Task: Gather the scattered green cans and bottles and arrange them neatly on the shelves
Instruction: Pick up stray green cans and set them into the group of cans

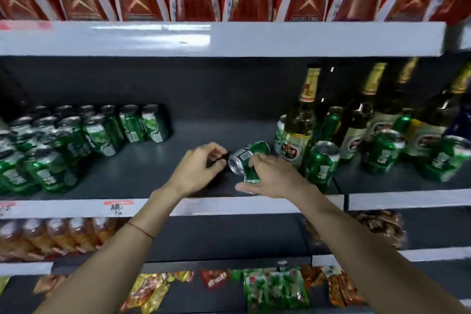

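- While the right hand (267,178) wrapped its fingers (265,160) over a tilted green can (248,160) at frame centre, the can's silver end faced left.
- Just beside that end, the left hand (197,171) was curled with pinched fingertips (221,157); whether they touched it was unclear.
- Grouped green cans (76,140) stood at left, and bottles (299,122) with loose cans at right, on the middle shelf (216,205).

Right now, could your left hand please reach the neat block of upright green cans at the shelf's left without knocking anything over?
Probably yes. The left hand hovers over bare dark shelf, with nothing between it and the block of green cans. The tilted can in the right hand lies the other way.
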`<state>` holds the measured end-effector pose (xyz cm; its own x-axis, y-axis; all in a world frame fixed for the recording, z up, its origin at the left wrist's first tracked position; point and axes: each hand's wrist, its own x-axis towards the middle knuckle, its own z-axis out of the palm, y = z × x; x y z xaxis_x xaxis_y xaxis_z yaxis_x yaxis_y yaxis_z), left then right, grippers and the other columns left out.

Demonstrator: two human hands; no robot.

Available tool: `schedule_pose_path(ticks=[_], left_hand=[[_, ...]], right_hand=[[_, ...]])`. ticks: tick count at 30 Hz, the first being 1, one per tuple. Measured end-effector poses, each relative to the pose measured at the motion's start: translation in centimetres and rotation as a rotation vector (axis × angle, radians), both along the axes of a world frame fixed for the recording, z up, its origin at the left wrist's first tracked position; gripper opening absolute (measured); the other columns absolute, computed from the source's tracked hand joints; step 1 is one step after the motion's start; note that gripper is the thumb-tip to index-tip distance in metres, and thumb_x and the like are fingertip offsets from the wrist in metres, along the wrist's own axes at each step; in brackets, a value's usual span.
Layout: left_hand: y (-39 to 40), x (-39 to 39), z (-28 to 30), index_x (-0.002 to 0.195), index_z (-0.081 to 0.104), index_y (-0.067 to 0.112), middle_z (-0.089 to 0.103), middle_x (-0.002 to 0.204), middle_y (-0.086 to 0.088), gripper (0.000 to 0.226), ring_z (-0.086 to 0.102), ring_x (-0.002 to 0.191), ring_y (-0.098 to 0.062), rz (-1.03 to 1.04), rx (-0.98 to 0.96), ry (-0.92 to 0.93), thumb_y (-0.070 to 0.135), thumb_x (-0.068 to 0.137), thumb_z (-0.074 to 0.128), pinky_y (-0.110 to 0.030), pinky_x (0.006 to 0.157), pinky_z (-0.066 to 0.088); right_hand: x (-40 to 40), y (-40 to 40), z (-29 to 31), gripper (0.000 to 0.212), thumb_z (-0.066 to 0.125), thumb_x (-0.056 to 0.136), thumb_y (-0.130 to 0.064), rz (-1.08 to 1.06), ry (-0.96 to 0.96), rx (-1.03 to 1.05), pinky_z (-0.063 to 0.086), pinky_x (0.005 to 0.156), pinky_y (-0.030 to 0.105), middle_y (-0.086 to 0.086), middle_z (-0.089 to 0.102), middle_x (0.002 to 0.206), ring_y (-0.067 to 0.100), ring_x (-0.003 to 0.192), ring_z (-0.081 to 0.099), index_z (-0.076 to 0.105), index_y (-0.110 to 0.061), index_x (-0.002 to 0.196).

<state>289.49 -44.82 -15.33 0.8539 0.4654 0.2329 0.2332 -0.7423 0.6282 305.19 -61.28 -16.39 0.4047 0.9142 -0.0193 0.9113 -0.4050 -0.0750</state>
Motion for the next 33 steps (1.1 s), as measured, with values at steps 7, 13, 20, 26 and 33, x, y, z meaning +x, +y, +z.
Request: schedule_pose_path(ticks=[7,13,20,26,33], left_hand=[[1.2,2.6,-0.6,0.115,0.068,0.027,0.074,0.108,0.008,0.018,0.071,0.103,-0.011,0.008,-0.016,0.023,0.026,0.097,0.07,-0.037,0.097,0.055],[2.0,4.8,-1.4,0.132,0.058,0.029,0.067,0.127,-0.003,0.044,0.062,0.124,-0.025,0.095,-0.007,0.101,0.041,0.09,0.066,-0.043,0.105,0.05],[1.6,9.2,-0.7,0.145,0.042,0.021,0.063,0.134,-0.013,0.064,0.053,0.134,-0.036,0.159,0.046,0.272,0.056,0.094,0.063,-0.044,0.101,0.048],[1.2,11.9,-1.7,0.138,0.04,0.019,0.062,0.135,-0.014,0.073,0.061,0.124,-0.041,0.149,0.124,0.42,0.067,0.089,0.064,-0.046,0.096,0.049],[1.2,12.6,-2.5,0.136,0.052,0.015,0.068,0.131,-0.015,0.08,0.06,0.126,-0.038,0.161,0.188,0.395,0.076,0.085,0.062,-0.043,0.099,0.048]], right_hand=[[-0.2,0.0,-1.8,0.067,0.046,0.089,-0.074,-0.017,-0.219,0.067,0.051,0.086,0.04,0.008,0.073,0.114,0.03,0.104,0.07,0.058,-0.016,0.12],[0.7,-1.0,-1.4,0.037,0.061,0.093,-0.056,-0.305,0.436,0.613,0.057,0.086,0.039,-0.008,0.072,0.1,0.015,0.092,0.069,0.061,-0.028,0.117],[-0.4,-1.0,-3.4,0.06,0.057,0.078,-0.076,-0.387,0.916,1.141,0.047,0.092,0.011,-0.011,0.069,0.111,-0.005,0.104,0.064,0.062,-0.029,0.115],[-0.5,-1.4,-4.0,0.055,0.059,0.089,-0.066,-0.387,0.976,1.118,0.051,0.082,0.015,-0.004,0.067,0.116,-0.002,0.104,0.064,0.059,-0.024,0.124],[-0.5,-1.4,-4.4,0.059,0.055,0.087,-0.064,-0.371,0.952,1.138,0.047,0.09,0.012,-0.011,0.067,0.116,-0.002,0.109,0.062,0.059,-0.022,0.128]])
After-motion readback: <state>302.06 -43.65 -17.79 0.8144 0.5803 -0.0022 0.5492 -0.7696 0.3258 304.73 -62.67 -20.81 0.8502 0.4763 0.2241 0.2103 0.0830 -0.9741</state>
